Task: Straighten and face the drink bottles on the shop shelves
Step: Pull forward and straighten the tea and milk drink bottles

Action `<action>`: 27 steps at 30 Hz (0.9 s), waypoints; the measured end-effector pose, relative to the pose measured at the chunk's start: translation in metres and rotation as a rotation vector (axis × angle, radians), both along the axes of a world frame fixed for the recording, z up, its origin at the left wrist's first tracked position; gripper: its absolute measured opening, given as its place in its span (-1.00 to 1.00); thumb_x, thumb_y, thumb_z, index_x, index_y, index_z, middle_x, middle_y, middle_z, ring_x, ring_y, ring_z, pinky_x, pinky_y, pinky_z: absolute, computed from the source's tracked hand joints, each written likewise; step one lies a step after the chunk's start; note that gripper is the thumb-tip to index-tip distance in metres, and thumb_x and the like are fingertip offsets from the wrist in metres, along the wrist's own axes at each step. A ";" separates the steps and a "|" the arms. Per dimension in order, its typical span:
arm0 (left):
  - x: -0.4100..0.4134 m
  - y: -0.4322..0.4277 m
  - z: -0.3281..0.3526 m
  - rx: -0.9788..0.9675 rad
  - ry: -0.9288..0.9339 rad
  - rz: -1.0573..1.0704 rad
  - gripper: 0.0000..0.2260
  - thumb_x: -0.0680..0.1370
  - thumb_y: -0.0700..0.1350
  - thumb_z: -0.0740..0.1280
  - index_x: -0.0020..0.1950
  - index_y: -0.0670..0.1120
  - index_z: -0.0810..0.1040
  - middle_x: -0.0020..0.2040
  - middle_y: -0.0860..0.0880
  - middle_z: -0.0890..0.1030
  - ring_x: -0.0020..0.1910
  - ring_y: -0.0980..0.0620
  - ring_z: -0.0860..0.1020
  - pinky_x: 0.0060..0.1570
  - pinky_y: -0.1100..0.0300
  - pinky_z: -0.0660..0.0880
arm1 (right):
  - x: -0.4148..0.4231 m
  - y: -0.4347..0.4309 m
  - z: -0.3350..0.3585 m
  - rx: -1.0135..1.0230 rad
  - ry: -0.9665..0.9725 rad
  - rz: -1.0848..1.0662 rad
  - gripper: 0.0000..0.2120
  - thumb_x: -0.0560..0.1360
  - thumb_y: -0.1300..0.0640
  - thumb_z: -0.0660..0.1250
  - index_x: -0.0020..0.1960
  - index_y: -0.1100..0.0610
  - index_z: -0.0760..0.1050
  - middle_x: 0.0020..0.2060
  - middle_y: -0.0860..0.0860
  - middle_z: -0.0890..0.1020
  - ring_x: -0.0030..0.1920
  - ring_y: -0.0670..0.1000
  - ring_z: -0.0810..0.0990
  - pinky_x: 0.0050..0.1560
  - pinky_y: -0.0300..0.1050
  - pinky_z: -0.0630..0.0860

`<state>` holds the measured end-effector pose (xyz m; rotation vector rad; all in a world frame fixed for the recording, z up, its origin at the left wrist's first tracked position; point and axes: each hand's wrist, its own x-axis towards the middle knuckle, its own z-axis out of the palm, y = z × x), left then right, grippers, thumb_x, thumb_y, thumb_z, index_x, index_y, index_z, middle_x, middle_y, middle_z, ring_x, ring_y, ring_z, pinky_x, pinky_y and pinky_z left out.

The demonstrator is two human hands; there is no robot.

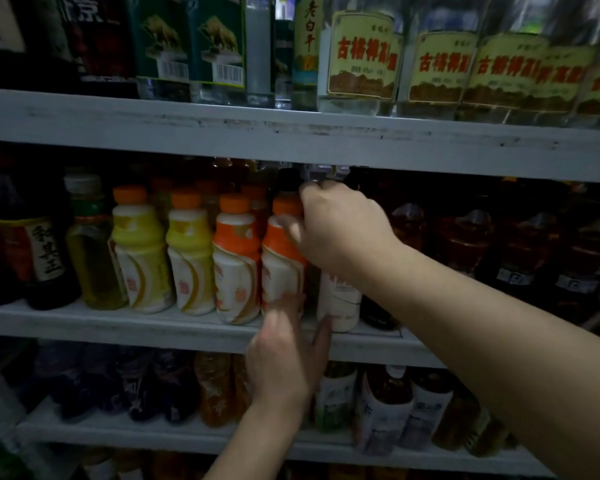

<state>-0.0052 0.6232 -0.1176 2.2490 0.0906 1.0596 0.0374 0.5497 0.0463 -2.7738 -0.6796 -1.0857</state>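
On the middle shelf (118,325) stands a row of small white bottles with orange caps: two with yellow labels (139,251), then two with orange labels (236,261). My right hand (340,230) grips the shoulder of the rightmost orange-label bottle (279,258). My left hand (284,358) holds the same bottle at its base, fingers spread along the shelf edge. A white bottle (338,306) stands just right of it, partly hidden behind my right wrist.
Dark sauce-like bottles (45,251) and a green-tea bottle (90,244) fill the left of the shelf, dark amber bottles (471,244) the right. Clear liquor bottles with yellow labels (361,57) line the top shelf. Tea drinks (381,410) stand on the lower shelf.
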 end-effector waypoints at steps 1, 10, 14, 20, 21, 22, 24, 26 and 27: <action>-0.001 0.011 -0.002 -0.007 -0.014 0.037 -0.72 0.40 0.00 0.49 0.02 -0.04 0.53 -0.17 -0.03 0.57 -0.26 -0.06 0.59 -0.36 0.16 0.48 | 0.005 0.009 -0.001 0.043 0.066 0.003 -0.56 0.46 -0.29 0.22 0.00 0.09 0.43 -0.18 0.06 0.50 -0.16 0.18 0.54 -0.31 -0.09 0.34; 0.011 0.093 0.011 -0.136 -0.003 0.195 -0.47 0.41 0.21 0.41 0.18 -0.16 0.51 0.06 -0.14 0.55 0.00 -0.16 0.55 -0.15 0.15 0.43 | 0.037 0.018 0.019 0.145 0.466 0.089 -0.64 0.45 -0.09 0.37 0.18 0.04 0.49 0.03 0.04 0.57 -0.10 0.02 0.51 -0.12 -0.16 0.45; 0.012 0.093 0.011 -0.068 -0.008 0.164 -0.47 0.42 0.20 0.39 0.23 -0.15 0.51 0.03 -0.13 0.60 -0.07 -0.17 0.59 -0.21 0.11 0.49 | 0.036 0.011 0.023 0.256 0.636 0.152 -0.67 0.47 0.02 0.37 0.22 -0.02 0.45 -0.04 -0.03 0.52 -0.15 -0.07 0.51 -0.19 -0.15 0.50; 0.010 0.083 0.010 -0.096 0.010 0.159 -0.40 0.40 0.07 0.47 0.36 -0.10 0.39 0.11 -0.16 0.58 0.02 -0.21 0.58 -0.10 0.02 0.52 | 0.033 0.013 0.025 0.178 0.631 0.105 -0.65 0.52 0.07 0.29 0.29 -0.09 0.42 -0.17 -0.12 0.44 -0.22 -0.08 0.49 -0.48 -0.26 0.41; 0.011 0.082 0.010 -0.102 0.015 0.160 -0.39 0.41 0.07 0.46 0.38 -0.11 0.37 0.13 -0.17 0.57 0.04 -0.22 0.57 -0.08 0.01 0.52 | 0.033 0.012 0.025 0.209 0.634 0.100 -0.67 0.50 0.05 0.30 0.26 -0.08 0.43 -0.19 -0.12 0.46 -0.24 -0.06 0.53 -0.52 -0.26 0.42; 0.012 0.082 0.010 -0.101 0.017 0.162 -0.38 0.42 0.08 0.45 0.39 -0.12 0.37 0.16 -0.18 0.55 0.07 -0.23 0.55 -0.06 0.01 0.51 | 0.032 0.012 0.023 0.244 0.631 0.097 -0.72 0.49 0.02 0.32 0.19 -0.05 0.46 -0.20 -0.08 0.51 -0.27 -0.04 0.56 -0.55 -0.26 0.44; 0.012 0.081 0.011 -0.081 0.017 0.158 -0.38 0.43 0.14 0.42 0.38 -0.14 0.38 0.20 -0.17 0.53 0.10 -0.21 0.54 -0.04 0.01 0.51 | 0.029 0.012 0.022 0.265 0.599 0.083 -0.77 0.47 -0.05 0.34 0.08 0.01 0.47 -0.21 -0.01 0.57 -0.31 -0.01 0.60 -0.52 -0.21 0.49; 0.012 0.078 0.010 -0.054 0.010 0.134 -0.41 0.43 0.18 0.41 0.35 -0.12 0.43 0.18 -0.15 0.52 0.06 -0.19 0.55 -0.10 0.05 0.50 | 0.028 0.013 0.021 0.221 0.548 0.057 -0.79 0.49 -0.03 0.33 0.06 0.05 0.48 -0.18 0.02 0.57 -0.29 0.00 0.59 -0.41 -0.12 0.57; 0.011 0.077 0.008 -0.045 0.006 0.121 -0.43 0.43 0.18 0.41 0.33 -0.09 0.45 0.16 -0.12 0.51 0.02 -0.17 0.56 -0.14 0.09 0.49 | 0.027 0.014 0.020 0.196 0.525 0.051 -0.80 0.51 0.00 0.31 0.08 0.06 0.48 -0.16 0.03 0.57 -0.28 -0.01 0.57 -0.38 -0.13 0.56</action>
